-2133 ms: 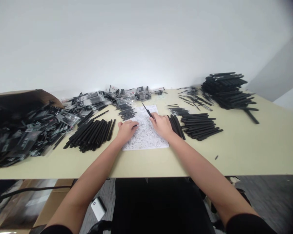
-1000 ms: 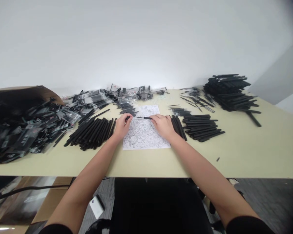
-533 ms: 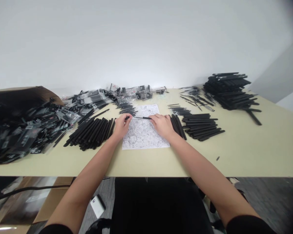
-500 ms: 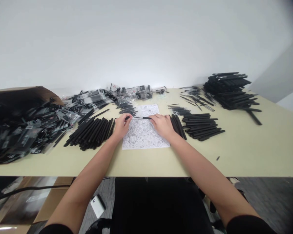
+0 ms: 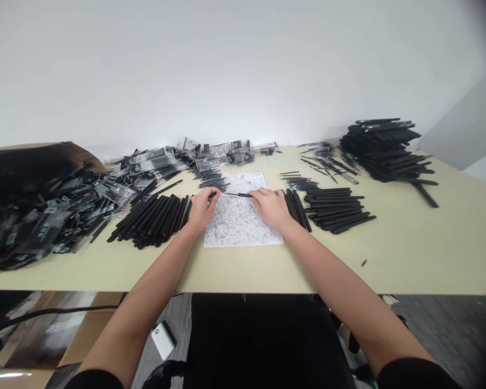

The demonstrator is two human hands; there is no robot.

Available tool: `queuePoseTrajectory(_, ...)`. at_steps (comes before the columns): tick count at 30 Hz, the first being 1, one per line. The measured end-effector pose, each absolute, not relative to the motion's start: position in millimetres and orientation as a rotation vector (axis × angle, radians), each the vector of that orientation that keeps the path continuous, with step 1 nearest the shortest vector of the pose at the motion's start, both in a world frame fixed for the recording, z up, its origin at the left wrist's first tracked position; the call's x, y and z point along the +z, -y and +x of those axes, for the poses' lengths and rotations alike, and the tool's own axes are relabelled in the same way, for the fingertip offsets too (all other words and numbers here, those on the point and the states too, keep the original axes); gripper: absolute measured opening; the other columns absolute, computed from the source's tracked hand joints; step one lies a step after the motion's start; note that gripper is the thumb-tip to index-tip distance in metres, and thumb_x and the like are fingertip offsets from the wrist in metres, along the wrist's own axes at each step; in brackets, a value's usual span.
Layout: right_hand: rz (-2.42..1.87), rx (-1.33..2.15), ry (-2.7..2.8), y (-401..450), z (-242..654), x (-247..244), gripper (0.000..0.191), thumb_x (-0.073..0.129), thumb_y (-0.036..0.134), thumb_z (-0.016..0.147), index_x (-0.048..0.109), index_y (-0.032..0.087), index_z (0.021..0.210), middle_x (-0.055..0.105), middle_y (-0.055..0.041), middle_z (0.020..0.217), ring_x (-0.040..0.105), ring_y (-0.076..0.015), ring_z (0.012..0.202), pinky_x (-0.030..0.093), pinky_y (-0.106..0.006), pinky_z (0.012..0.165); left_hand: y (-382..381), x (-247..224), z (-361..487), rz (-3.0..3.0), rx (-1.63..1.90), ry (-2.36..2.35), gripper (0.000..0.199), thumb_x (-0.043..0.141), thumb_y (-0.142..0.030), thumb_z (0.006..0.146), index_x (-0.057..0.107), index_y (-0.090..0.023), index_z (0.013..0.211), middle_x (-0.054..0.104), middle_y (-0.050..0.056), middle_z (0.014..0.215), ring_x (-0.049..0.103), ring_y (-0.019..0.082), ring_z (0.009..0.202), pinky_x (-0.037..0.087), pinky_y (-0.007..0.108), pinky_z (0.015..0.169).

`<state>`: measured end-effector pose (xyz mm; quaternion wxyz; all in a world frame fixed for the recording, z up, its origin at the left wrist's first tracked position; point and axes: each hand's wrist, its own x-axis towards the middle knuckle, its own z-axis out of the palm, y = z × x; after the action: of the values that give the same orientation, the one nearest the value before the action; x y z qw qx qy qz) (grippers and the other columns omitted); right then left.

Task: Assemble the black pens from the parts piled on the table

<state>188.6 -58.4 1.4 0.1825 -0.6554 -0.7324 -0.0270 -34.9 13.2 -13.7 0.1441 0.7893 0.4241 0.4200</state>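
Over a sheet of paper (image 5: pixel 243 229) covered in dark scribbles, my two hands hold parts of a pen. My left hand (image 5: pixel 204 206) is closed, with a short black pen part (image 5: pixel 213 194) showing between its fingers. My right hand (image 5: pixel 269 204) pinches a black pen barrel (image 5: pixel 245 195). A thin rod like a refill (image 5: pixel 229 194) spans the gap between the hands; its left end is hidden at my left fingertips. Black pens (image 5: pixel 157 219) lie in a row beside my left hand, and several more black pens (image 5: pixel 296 210) lie against my right hand.
Another batch of black pens (image 5: pixel 334 209) lies farther right, with a tall stack (image 5: pixel 383 146) behind. Thin refills (image 5: pixel 209 179) sit beyond the paper. Clear packets (image 5: pixel 154 160) and a cardboard box (image 5: pixel 71 154) spilling packets fill the left. A small dark piece (image 5: pixel 363 263) lies near the front edge.
The view has shifted very slightly. Both hands keep their hold on the pen parts, with almost no movement between them.
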Motion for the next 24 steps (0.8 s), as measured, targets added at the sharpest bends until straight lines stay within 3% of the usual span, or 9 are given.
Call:
queuePoseTrajectory(6, -1.831, -0.096, 2.064, 57.4, 189.8, -0.6, 0.03, 0.042, 0.029, 0.101, 0.066, 0.028, 0.119, 0.069, -0.006, 0.11, 0.058, -0.0221, 0.096, 0.027, -0.036, 0.083, -7.7, -9.1, -35.5, 2.371, 1.109, -1.307, 0.015, 0.047, -0.024, 0.095, 0.062, -0.021, 0.092, 0.069, 0.003, 0.096, 0.059, 0.016, 0.08, 0.038, 0.034, 0.084)
queuePoseTrajectory(14, -1.722, -0.235, 2.018, 53.5, 196.2, -6.0, 0.033, 0.043, 0.028, 0.099, 0.067, 0.03, 0.121, 0.067, -0.0076, 0.108, 0.05, -0.0238, 0.095, 0.029, -0.037, 0.08, -2.3, 0.7, -36.5, 2.588, 0.865, -1.395, 0.015, 0.048, -0.015, 0.093, 0.06, -0.022, 0.096, 0.068, 0.004, 0.098, 0.059, 0.022, 0.099, 0.028, 0.037, 0.085)
queuePoseTrajectory(24, -1.562, -0.387, 2.068, 57.4, 199.3, 2.9, 0.036, 0.037, 0.025, 0.101, 0.067, 0.028, 0.12, 0.065, -0.0079, 0.109, 0.046, -0.0223, 0.096, 0.028, -0.036, 0.085, -0.4, 3.0, -37.1, 2.675, 0.783, -1.418, 0.018, 0.046, -0.013, 0.093, 0.06, -0.023, 0.098, 0.068, 0.005, 0.098, 0.057, 0.023, 0.098, 0.026, 0.038, 0.082)
